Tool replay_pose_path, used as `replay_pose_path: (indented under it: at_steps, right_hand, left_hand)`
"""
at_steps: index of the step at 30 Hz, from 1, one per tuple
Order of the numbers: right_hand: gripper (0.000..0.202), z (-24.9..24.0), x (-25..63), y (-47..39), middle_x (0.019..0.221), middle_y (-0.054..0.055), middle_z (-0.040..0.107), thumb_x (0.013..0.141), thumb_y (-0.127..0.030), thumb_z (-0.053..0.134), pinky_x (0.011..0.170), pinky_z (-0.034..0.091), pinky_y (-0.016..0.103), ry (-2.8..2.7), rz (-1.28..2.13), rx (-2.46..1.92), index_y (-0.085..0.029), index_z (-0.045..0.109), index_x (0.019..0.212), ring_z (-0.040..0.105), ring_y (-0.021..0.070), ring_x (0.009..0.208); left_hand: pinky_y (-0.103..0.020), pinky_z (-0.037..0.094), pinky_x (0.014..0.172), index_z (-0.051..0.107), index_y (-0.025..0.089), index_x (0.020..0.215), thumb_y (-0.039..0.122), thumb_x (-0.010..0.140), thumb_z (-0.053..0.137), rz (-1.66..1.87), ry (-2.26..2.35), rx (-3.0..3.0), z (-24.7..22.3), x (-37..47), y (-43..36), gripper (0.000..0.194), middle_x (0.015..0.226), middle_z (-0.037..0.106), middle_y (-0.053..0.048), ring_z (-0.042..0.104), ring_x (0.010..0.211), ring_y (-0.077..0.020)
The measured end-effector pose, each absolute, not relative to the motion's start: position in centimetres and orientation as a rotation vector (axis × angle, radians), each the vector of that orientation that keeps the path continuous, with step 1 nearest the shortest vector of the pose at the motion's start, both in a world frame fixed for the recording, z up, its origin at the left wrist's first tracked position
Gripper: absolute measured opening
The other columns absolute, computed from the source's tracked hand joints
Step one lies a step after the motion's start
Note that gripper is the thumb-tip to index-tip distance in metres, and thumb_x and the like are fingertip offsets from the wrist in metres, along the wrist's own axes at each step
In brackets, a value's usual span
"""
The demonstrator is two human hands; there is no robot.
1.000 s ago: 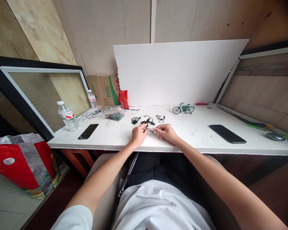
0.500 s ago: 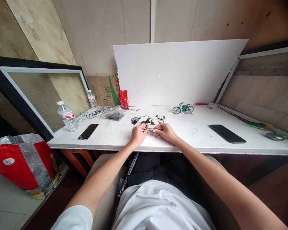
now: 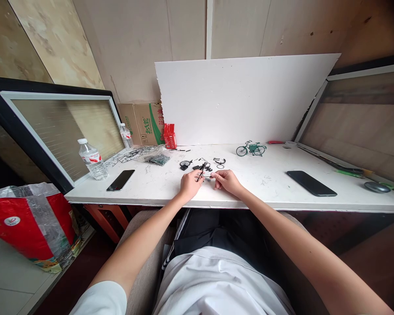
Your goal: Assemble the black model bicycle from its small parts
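Note:
My left hand (image 3: 190,184) is closed on a black model bicycle frame (image 3: 200,174) of thin bars, which stands up tilted from the fingertips. Facing it, my right hand (image 3: 227,181) pinches a thin dark rod (image 3: 209,176) that points left and meets the frame. Whether the rod is a small screwdriver or a model part is too small to tell. Just beyond my hands lie loose black model parts, among them a spoked wheel (image 3: 186,163), a thin ring (image 3: 220,166) and a curved piece (image 3: 220,161). Tiny metal pieces (image 3: 207,179) show below the rod.
A finished green model bicycle (image 3: 251,149) stands at the back right. Phones lie left (image 3: 120,180) and right (image 3: 311,183), near a mouse (image 3: 377,187). Water bottles (image 3: 93,160), a bag of green parts (image 3: 157,159), black sprues (image 3: 131,155) and a red box (image 3: 170,136) are leftward.
My right hand has shifted slightly right, and its fingers are curled in more. The left hand still holds the frame, almost in the same place.

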State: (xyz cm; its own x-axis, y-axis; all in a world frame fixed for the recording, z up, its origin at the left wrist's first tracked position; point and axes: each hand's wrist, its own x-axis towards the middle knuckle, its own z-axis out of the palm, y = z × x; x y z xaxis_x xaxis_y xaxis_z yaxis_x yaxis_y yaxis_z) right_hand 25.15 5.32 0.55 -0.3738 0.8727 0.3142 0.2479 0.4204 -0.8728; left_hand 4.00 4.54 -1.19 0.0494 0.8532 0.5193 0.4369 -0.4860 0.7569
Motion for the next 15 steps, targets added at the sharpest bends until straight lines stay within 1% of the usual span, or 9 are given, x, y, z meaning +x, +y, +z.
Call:
replay_pose_path:
  at_steps: [3, 5, 6, 8, 10, 12, 13, 15]
  right_hand:
    - [0.047, 0.50, 25.25, 5.41, 0.056, -0.004, 0.056, 0.098, -0.065, 0.056, 0.058, 0.048, 0.030, -1.860, 0.967, -0.939, -0.020, 0.067, 0.106, 0.056, 0.0163, 0.052]
    - [0.046, 0.55, 25.28, 5.41, 0.059, -0.005, 0.053, 0.100, -0.063, 0.053, 0.058, 0.045, 0.029, -1.898, 0.975, -0.923, -0.021, 0.064, 0.115, 0.053, 0.0158, 0.054]
    - [0.044, 0.58, 25.28, 5.42, 0.062, -0.004, 0.053, 0.100, -0.062, 0.052, 0.058, 0.044, 0.029, -1.930, 0.965, -0.920, -0.021, 0.063, 0.114, 0.052, 0.0155, 0.055]
    - [0.040, 0.57, 25.26, 5.49, 0.073, -0.001, 0.059, 0.101, -0.060, 0.051, 0.062, 0.045, 0.029, -1.986, 0.924, -0.919, -0.022, 0.062, 0.109, 0.053, 0.0157, 0.062]
    - [0.035, 0.44, 25.24, 5.65, 0.089, 0.003, 0.065, 0.101, -0.056, 0.053, 0.071, 0.047, 0.030, -2.001, 0.879, -0.912, -0.022, 0.060, 0.109, 0.058, 0.0176, 0.076]
    - [0.029, 0.22, 25.24, 5.87, 0.101, 0.004, 0.065, 0.100, -0.050, 0.056, 0.080, 0.048, 0.031, -1.991, 0.851, -0.903, -0.023, 0.058, 0.109, 0.060, 0.0195, 0.090]
    - [0.027, 0.11, 25.25, 5.98, 0.103, 0.004, 0.065, 0.099, -0.048, 0.057, 0.083, 0.048, 0.032, -1.991, 0.848, -0.900, -0.023, 0.058, 0.108, 0.060, 0.0199, 0.093]
    - [0.024, -0.09, 25.29, 6.15, 0.102, 0.004, 0.064, 0.099, -0.045, 0.058, 0.085, 0.048, 0.032, -1.994, 0.855, -0.895, -0.023, 0.058, 0.105, 0.059, 0.0196, 0.093]
  left_hand:
    - [-0.024, 0.053, 0.058, 0.077, 0.021, 0.110, 0.020, 0.086, 0.078, 1.410, 1.260, 1.876, -1.43, 4.02, 4.75, 0.024, 0.083, 0.078, -0.003, 0.071, 0.060, -0.0156]
    - [-0.024, 0.054, 0.058, 0.076, 0.020, 0.110, 0.020, 0.086, 0.078, 1.404, 1.250, 1.863, -1.49, 4.02, 4.81, 0.024, 0.083, 0.078, -0.003, 0.071, 0.060, -0.0156]
    - [-0.024, 0.054, 0.059, 0.076, 0.020, 0.110, 0.020, 0.086, 0.078, 1.401, 1.247, 1.870, -1.49, 4.01, 4.80, 0.024, 0.083, 0.078, -0.003, 0.072, 0.060, -0.0155]
    - [-0.024, 0.055, 0.060, 0.076, 0.021, 0.109, 0.019, 0.086, 0.077, 1.398, 1.243, 1.895, -1.44, 4.01, 4.73, 0.024, 0.083, 0.078, -0.003, 0.072, 0.060, -0.0155]
    - [-0.025, 0.055, 0.061, 0.076, 0.021, 0.109, 0.019, 0.086, 0.077, 1.399, 1.241, 1.921, -1.36, 4.02, 4.64, 0.023, 0.082, 0.078, -0.003, 0.072, 0.061, -0.0157]
    - [-0.025, 0.055, 0.063, 0.076, 0.021, 0.109, 0.019, 0.086, 0.076, 1.404, 1.245, 1.936, -1.31, 4.03, 4.58, 0.023, 0.082, 0.078, -0.003, 0.072, 0.062, -0.0158]
    - [-0.025, 0.055, 0.063, 0.076, 0.021, 0.109, 0.019, 0.086, 0.077, 1.404, 1.247, 1.941, -1.29, 4.03, 4.58, 0.023, 0.081, 0.078, -0.003, 0.072, 0.062, -0.0158]
    - [-0.025, 0.055, 0.063, 0.076, 0.021, 0.109, 0.018, 0.086, 0.077, 1.401, 1.249, 1.947, -1.28, 4.03, 4.59, 0.024, 0.082, 0.078, -0.003, 0.071, 0.062, -0.0157]
